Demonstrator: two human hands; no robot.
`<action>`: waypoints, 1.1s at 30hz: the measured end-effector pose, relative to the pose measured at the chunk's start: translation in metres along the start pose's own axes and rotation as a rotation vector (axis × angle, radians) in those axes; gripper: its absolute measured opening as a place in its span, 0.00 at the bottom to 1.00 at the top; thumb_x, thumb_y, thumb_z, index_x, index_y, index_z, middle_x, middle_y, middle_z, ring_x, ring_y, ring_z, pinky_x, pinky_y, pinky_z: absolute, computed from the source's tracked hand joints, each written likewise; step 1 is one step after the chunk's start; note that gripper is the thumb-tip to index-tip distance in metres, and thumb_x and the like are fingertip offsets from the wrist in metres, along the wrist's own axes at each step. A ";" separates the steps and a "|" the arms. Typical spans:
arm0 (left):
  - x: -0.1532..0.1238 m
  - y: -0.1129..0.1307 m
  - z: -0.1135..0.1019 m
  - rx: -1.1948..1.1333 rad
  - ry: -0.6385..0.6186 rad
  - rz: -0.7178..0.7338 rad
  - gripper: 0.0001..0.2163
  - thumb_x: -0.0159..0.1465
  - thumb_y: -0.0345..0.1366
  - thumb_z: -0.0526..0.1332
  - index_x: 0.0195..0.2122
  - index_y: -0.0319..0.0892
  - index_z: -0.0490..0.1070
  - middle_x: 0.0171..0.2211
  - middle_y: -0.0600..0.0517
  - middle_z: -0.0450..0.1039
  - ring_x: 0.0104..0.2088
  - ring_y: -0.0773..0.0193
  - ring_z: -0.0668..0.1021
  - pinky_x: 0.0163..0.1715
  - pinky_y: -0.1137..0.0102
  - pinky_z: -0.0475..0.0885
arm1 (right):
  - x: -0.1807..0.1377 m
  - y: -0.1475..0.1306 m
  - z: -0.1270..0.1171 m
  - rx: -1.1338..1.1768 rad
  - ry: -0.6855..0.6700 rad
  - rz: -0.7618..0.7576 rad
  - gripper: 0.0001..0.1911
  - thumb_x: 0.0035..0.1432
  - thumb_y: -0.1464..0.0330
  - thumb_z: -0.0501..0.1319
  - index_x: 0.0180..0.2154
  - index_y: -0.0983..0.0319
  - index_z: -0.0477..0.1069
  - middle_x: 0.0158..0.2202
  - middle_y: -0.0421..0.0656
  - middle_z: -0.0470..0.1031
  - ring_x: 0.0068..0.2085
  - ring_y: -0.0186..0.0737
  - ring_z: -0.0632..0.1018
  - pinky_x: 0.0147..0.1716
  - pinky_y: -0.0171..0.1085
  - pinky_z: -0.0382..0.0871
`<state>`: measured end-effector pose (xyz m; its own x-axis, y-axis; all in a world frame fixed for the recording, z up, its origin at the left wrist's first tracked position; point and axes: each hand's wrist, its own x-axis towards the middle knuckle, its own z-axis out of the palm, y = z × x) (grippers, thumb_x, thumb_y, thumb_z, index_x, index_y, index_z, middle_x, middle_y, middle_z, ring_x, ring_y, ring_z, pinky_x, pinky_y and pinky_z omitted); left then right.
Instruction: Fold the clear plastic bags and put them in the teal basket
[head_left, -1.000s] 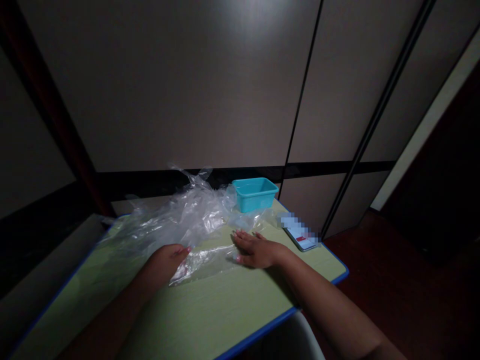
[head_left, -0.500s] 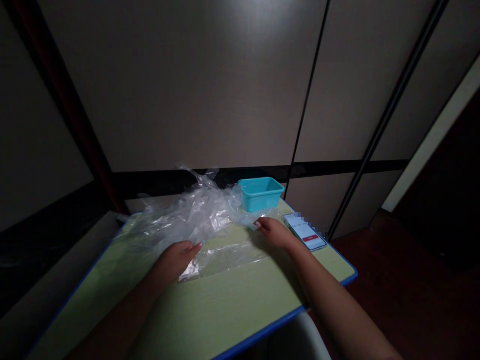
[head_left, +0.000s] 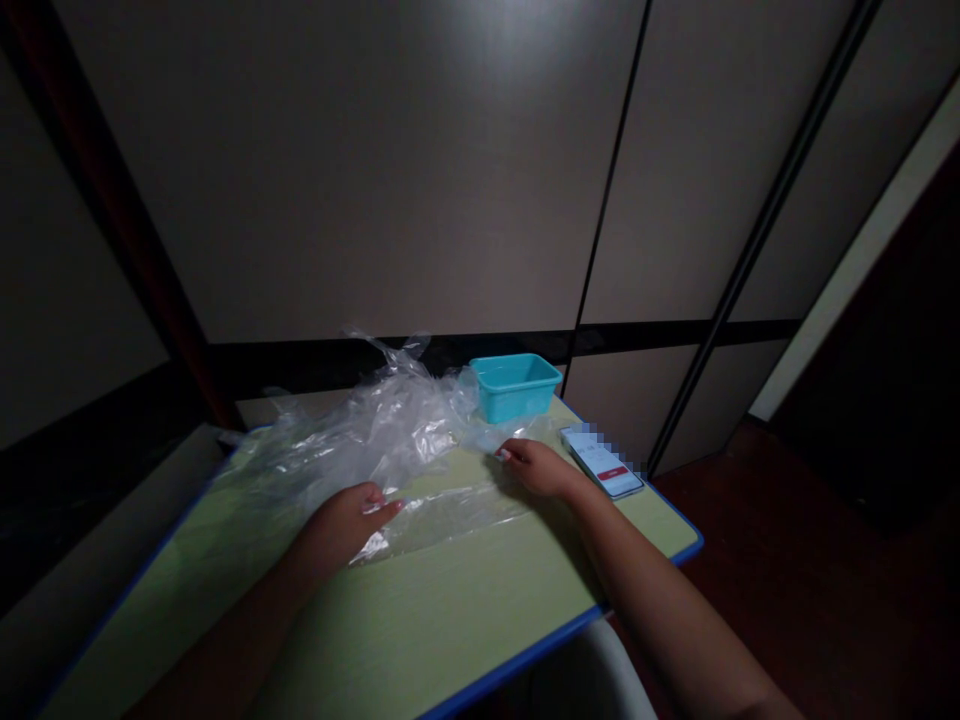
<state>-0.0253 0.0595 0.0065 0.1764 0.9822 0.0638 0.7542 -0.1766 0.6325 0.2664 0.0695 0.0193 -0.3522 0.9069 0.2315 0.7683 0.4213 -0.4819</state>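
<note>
A flat clear plastic bag (head_left: pixel 450 505) lies on the green desk (head_left: pixel 420 620) in front of me. My left hand (head_left: pixel 341 525) rests on the bag's left end, fingers stretched and pressing it down. My right hand (head_left: pixel 536 467) is at the bag's far right corner, fingers curled and pinching the plastic edge. Behind the flat bag a heap of crumpled clear plastic bags (head_left: pixel 352 435) spreads over the desk's far left side.
A turquoise plastic tub (head_left: pixel 516 386) stands at the desk's far edge. A phone (head_left: pixel 602 462) with a lit screen lies right of my right hand, near the blue-trimmed right edge. Grey wall panels rise behind; dark floor lies to the right.
My right hand slid from the middle of the flat bag out to its far right corner and closed on the edge. My left hand stayed on the left end.
</note>
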 end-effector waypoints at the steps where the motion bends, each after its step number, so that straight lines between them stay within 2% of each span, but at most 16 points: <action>1: 0.000 0.000 0.000 0.008 -0.003 0.005 0.17 0.49 0.53 0.53 0.22 0.43 0.62 0.20 0.55 0.65 0.25 0.62 0.70 0.25 0.72 0.60 | 0.000 -0.001 0.000 -0.002 -0.014 -0.003 0.14 0.61 0.66 0.48 0.33 0.64 0.68 0.33 0.45 0.72 0.33 0.36 0.70 0.33 0.32 0.61; 18: 0.002 -0.003 0.000 0.006 -0.021 0.003 0.17 0.48 0.53 0.53 0.21 0.43 0.62 0.20 0.55 0.65 0.25 0.61 0.70 0.25 0.72 0.61 | -0.002 -0.009 -0.002 0.141 -0.105 -0.035 0.16 0.62 0.64 0.47 0.27 0.64 0.66 0.24 0.41 0.69 0.26 0.32 0.68 0.27 0.30 0.58; 23: 0.003 -0.004 0.001 -0.013 -0.015 0.009 0.16 0.48 0.52 0.53 0.21 0.43 0.61 0.20 0.55 0.65 0.25 0.62 0.70 0.25 0.72 0.61 | -0.005 -0.013 -0.003 0.201 -0.157 0.005 0.18 0.63 0.63 0.45 0.31 0.65 0.68 0.25 0.42 0.70 0.26 0.33 0.69 0.28 0.31 0.59; 33: -0.002 0.004 -0.002 -0.054 -0.016 -0.014 0.16 0.46 0.52 0.56 0.20 0.43 0.60 0.18 0.56 0.63 0.23 0.63 0.68 0.23 0.72 0.59 | -0.006 -0.014 -0.004 0.200 -0.202 0.050 0.22 0.63 0.59 0.44 0.31 0.65 0.69 0.28 0.45 0.72 0.28 0.34 0.70 0.29 0.32 0.61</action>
<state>-0.0236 0.0570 0.0107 0.1767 0.9833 0.0426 0.7217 -0.1589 0.6737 0.2602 0.0579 0.0278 -0.4311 0.9014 0.0392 0.6742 0.3507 -0.6500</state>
